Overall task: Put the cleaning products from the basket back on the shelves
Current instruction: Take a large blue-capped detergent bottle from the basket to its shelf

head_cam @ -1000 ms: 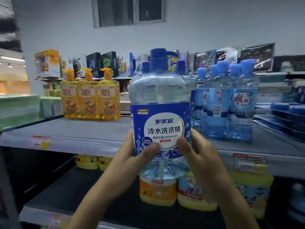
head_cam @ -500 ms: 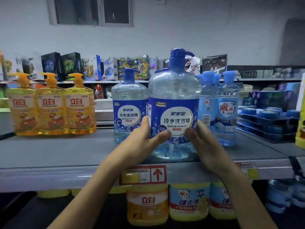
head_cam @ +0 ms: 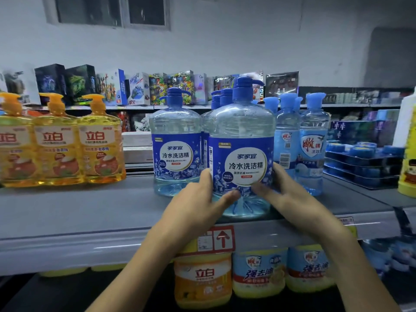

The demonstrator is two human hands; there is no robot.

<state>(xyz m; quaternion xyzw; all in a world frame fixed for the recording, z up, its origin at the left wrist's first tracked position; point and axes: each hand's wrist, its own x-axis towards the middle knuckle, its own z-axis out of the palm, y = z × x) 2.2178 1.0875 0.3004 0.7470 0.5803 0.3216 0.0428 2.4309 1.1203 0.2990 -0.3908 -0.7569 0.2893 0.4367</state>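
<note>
your fingers (head_cam: 278,171) curl round the blue detergent bottle (head_cam: 242,136) low down (thumbs on its label), left hand (head_cam: 198,199) and right hand (head_cam: 290,197) on either side; it stands upright at the shelf (head_cam: 90,210) front, just beside a matching bottle (head_cam: 175,143).

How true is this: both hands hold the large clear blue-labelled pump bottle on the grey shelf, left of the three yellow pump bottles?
Not left: the head view shows the left hand and right hand holding the large clear blue-labelled pump bottle on the grey shelf, right of the three yellow pump bottles.
</note>
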